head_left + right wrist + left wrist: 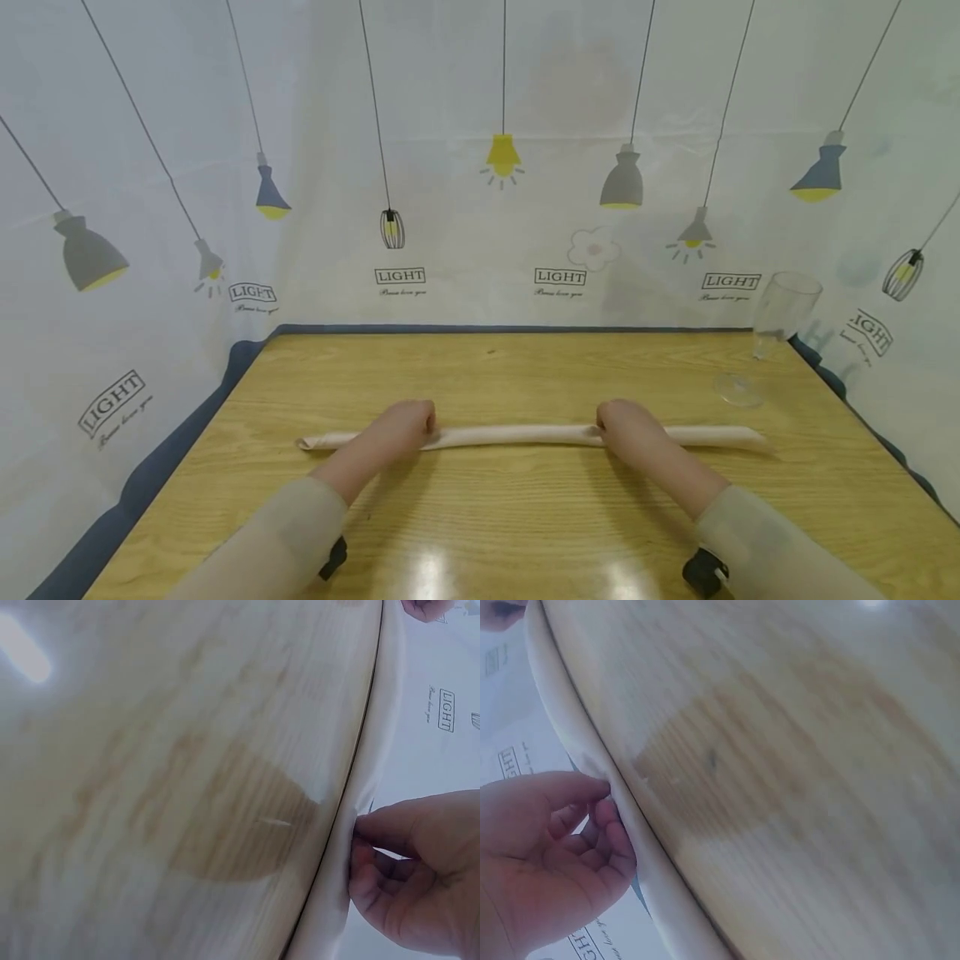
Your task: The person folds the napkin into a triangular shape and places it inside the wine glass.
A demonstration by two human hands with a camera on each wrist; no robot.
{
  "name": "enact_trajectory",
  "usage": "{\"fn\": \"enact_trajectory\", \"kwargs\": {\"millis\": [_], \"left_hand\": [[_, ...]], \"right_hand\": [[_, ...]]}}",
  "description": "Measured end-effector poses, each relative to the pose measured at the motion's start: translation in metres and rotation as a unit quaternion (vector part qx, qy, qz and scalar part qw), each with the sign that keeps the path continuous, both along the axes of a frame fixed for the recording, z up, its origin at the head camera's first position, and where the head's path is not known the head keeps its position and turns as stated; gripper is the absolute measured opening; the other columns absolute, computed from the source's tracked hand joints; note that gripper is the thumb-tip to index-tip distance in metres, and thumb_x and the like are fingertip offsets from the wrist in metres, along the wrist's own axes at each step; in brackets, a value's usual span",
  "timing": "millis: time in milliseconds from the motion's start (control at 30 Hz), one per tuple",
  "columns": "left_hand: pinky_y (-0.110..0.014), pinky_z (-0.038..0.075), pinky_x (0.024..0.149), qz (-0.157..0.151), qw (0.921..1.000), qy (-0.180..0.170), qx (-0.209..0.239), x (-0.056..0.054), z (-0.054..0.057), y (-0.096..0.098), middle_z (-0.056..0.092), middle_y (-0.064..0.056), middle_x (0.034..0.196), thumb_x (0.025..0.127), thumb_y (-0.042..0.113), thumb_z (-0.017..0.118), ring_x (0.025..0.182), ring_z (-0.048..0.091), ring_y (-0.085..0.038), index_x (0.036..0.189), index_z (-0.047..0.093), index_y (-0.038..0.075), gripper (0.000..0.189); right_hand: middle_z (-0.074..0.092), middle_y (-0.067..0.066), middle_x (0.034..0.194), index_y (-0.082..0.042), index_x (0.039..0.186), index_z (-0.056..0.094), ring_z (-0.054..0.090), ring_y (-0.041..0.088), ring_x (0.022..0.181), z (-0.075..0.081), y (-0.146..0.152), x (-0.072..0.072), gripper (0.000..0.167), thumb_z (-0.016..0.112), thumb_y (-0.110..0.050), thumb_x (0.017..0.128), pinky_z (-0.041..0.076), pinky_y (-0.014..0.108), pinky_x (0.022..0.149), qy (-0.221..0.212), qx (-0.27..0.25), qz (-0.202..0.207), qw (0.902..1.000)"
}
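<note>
A long, narrow roll of pale cloth (517,435) lies crosswise on the wooden table (480,508), its spiral end visible at the left. My left hand (403,423) pinches the roll left of its middle. In the left wrist view, the thumb and curled fingers of that hand (562,855) meet at the cloth's edge. Right of the middle, my right hand (633,425) pinches the same roll, and the right wrist view shows its thumb and fingertips (363,862) against the cloth. The stretch between both hands stays nearly straight, close to the tabletop.
Upright at the table's back right corner stands a clear stemmed glass (787,304), beyond the roll's right end. White sheeting (480,75) printed with lamps and "LIGHT" encloses the table at the back and both sides, with a dark blue border (525,328) along the edges.
</note>
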State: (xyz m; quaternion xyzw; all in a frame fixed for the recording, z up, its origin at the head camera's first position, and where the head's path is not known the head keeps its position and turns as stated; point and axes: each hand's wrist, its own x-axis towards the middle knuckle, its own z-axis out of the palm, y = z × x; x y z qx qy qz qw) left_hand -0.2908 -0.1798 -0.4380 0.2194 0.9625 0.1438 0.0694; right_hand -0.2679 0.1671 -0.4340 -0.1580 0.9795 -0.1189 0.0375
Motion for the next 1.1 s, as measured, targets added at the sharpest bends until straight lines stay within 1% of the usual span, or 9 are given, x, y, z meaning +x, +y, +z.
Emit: {"fn": "enact_trajectory", "kwargs": {"millis": [100, 200, 267, 367, 500, 567, 800, 1000, 1100], "left_hand": [[-0.036, 0.05, 0.07, 0.013, 0.9992, -0.032, 0.02, -0.002, 0.0, -0.002, 0.059, -0.001, 0.084, 0.093, 0.008, 0.066, 0.077, 0.056, -0.017, 0.089, 0.059, 0.009, 0.008], [-0.036, 0.047, 0.067, 0.026, 0.9962, -0.074, 0.037, -0.003, 0.0, -0.005, 0.059, -0.002, 0.086, 0.095, 0.01, 0.061, 0.074, 0.054, -0.017, 0.094, 0.059, 0.009, 0.003], [-0.036, 0.045, 0.065, 0.03, 0.9937, -0.098, 0.045, -0.005, 0.001, -0.006, 0.058, -0.003, 0.088, 0.096, 0.013, 0.056, 0.071, 0.052, -0.017, 0.098, 0.059, 0.008, 0.006], [-0.036, 0.042, 0.063, 0.035, 0.9906, -0.123, 0.049, -0.008, 0.001, -0.004, 0.058, -0.004, 0.088, 0.099, 0.023, 0.053, 0.069, 0.05, -0.018, 0.102, 0.058, 0.008, 0.016], [-0.034, 0.041, 0.063, 0.037, 0.9907, -0.125, 0.038, -0.013, -0.002, -0.003, 0.056, -0.004, 0.084, 0.099, 0.037, 0.055, 0.071, 0.049, -0.018, 0.098, 0.057, 0.01, 0.028], [-0.034, 0.04, 0.062, 0.038, 0.9909, -0.124, 0.036, -0.013, -0.003, -0.003, 0.055, -0.004, 0.083, 0.098, 0.039, 0.055, 0.07, 0.049, -0.018, 0.095, 0.056, 0.01, 0.03], [-0.032, 0.034, 0.059, 0.044, 0.9894, -0.132, 0.043, -0.007, 0.0, -0.004, 0.05, -0.005, 0.077, 0.099, 0.034, 0.057, 0.063, 0.04, -0.016, 0.09, 0.052, 0.009, 0.027], [-0.032, 0.035, 0.059, 0.04, 0.9885, -0.136, 0.053, -0.006, 0.001, -0.002, 0.052, -0.006, 0.08, 0.1, 0.031, 0.056, 0.063, 0.041, -0.017, 0.092, 0.052, 0.009, 0.024], [-0.033, 0.035, 0.06, 0.042, 0.9884, -0.138, 0.047, -0.006, 0.002, -0.001, 0.053, -0.006, 0.081, 0.099, 0.031, 0.057, 0.064, 0.042, -0.017, 0.093, 0.053, 0.009, 0.024]], "right_hand": [[0.06, 0.006, 0.077, -0.001, 0.085, 0.061, 0.058, 0.021, 0.07, -0.002, 0.002, -0.001, 0.012, 0.066, -0.008, 0.093, 0.051, 0.036, 0.063, -0.025, -0.022, -0.013, 0.9994], [0.056, 0.005, 0.074, -0.004, 0.085, 0.056, 0.054, 0.018, 0.065, -0.004, 0.002, -0.002, 0.016, 0.066, -0.012, 0.094, 0.047, 0.034, 0.059, -0.033, -0.034, -0.018, 0.9987], [0.054, 0.004, 0.074, -0.004, 0.085, 0.055, 0.052, 0.017, 0.064, -0.004, 0.002, -0.002, 0.017, 0.065, -0.014, 0.095, 0.046, 0.034, 0.058, -0.038, -0.037, -0.02, 0.9984], [0.054, 0.005, 0.074, -0.004, 0.087, 0.055, 0.052, 0.018, 0.064, -0.005, 0.002, -0.001, 0.017, 0.065, -0.014, 0.095, 0.045, 0.034, 0.057, -0.039, -0.041, -0.023, 0.9981], [0.054, 0.005, 0.073, -0.004, 0.087, 0.055, 0.051, 0.018, 0.063, -0.007, 0.002, 0.0, 0.016, 0.066, -0.014, 0.094, 0.044, 0.034, 0.056, -0.031, -0.048, -0.03, 0.9979], [0.055, 0.005, 0.074, -0.004, 0.087, 0.056, 0.051, 0.018, 0.063, -0.008, 0.0, 0.001, 0.015, 0.065, -0.014, 0.094, 0.045, 0.034, 0.057, -0.03, -0.049, -0.033, 0.9978], [0.053, 0.004, 0.071, -0.006, 0.083, 0.055, 0.047, 0.019, 0.062, -0.007, -0.013, -0.003, 0.014, 0.062, -0.013, 0.093, 0.041, 0.034, 0.057, -0.026, -0.057, -0.036, 0.9974], [0.051, 0.004, 0.069, -0.007, 0.081, 0.053, 0.045, 0.019, 0.061, -0.008, -0.025, -0.003, 0.017, 0.061, -0.015, 0.094, 0.039, 0.032, 0.056, -0.021, -0.07, -0.039, 0.9966], [0.05, 0.004, 0.068, -0.008, 0.08, 0.053, 0.045, 0.017, 0.059, -0.006, -0.033, -0.002, 0.02, 0.061, -0.018, 0.095, 0.038, 0.031, 0.055, -0.025, -0.068, -0.037, 0.9967]]}}
